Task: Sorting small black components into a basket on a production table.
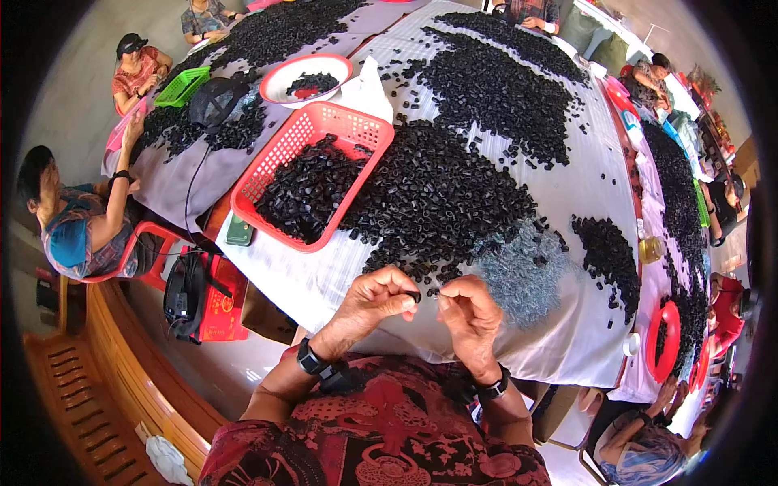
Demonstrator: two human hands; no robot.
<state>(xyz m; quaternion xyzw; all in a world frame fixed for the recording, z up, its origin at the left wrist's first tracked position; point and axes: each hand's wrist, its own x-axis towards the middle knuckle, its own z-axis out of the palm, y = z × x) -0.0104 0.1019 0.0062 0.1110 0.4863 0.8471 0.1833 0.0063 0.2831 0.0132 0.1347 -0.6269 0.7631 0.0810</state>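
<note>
Figure: bench work with small black parts. Our left hand pinches one small black ring-like piece between thumb and forefinger, the fingers closed on it. Our right hand is raised just beside it, fingertips drawn together on something very small and pale; what it is we cannot tell. The two sets of fingertips nearly meet, with only a narrow gap between them.

Directly beyond the fingers lies the large heap of black pieces on the white cloth-covered table. Beyond the right fingers and slightly outward is a patch of bluish-grey pieces, then a smaller black heap. Beyond the left fingers stands a red plastic basket, partly filled with black pieces; farther off are a white bowl with a red rim and a green basket. Other people sit along the table edges on both sides.

As to progress, we judge that the work is far from finished: one piece is in hand, the grey patch and the basket's contents may be finished pieces, though that cannot be confirmed, and the heaps near the fingers are very large.
</note>
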